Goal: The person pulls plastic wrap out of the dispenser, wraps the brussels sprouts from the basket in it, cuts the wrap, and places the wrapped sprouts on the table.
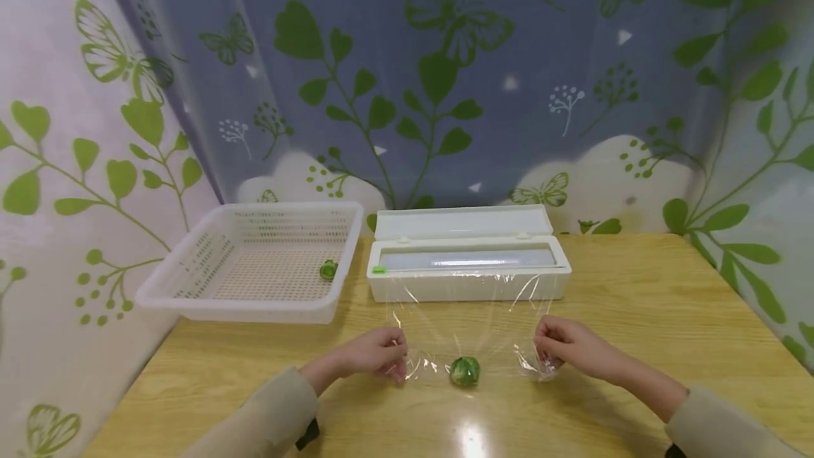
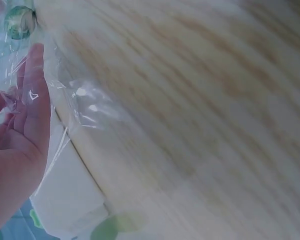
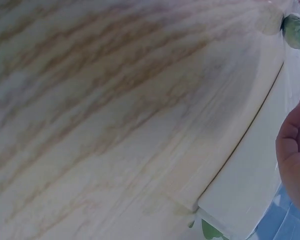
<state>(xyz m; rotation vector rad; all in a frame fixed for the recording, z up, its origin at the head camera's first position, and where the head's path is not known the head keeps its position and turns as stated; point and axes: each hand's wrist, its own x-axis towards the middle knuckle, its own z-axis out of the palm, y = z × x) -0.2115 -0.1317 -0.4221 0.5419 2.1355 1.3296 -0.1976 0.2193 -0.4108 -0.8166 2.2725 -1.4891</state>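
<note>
A sheet of clear plastic wrap point(image 1: 470, 324) stretches from a white wrap dispenser box point(image 1: 470, 285) toward the person. My left hand point(image 1: 375, 353) pinches its near left corner; the thumb and fingers with the film show in the left wrist view. At the near right corner, my right hand point(image 1: 575, 348) pinches the film with curled fingers. Between the hands is a small round green vegetable point(image 1: 465, 372), like a Brussels sprout, at the film's near edge. Whether the film touches it I cannot tell. The dispenser's lid point(image 1: 464, 223) stands raised, with the roll point(image 1: 467, 259) visible inside.
A white plastic basket point(image 1: 238, 308) stands at the left, slightly overhanging the table's left edge. Another small green vegetable point(image 1: 328, 270) lies in it, near the right wall. Behind the wooden table point(image 1: 668, 302) hangs a patterned curtain point(image 1: 394, 55).
</note>
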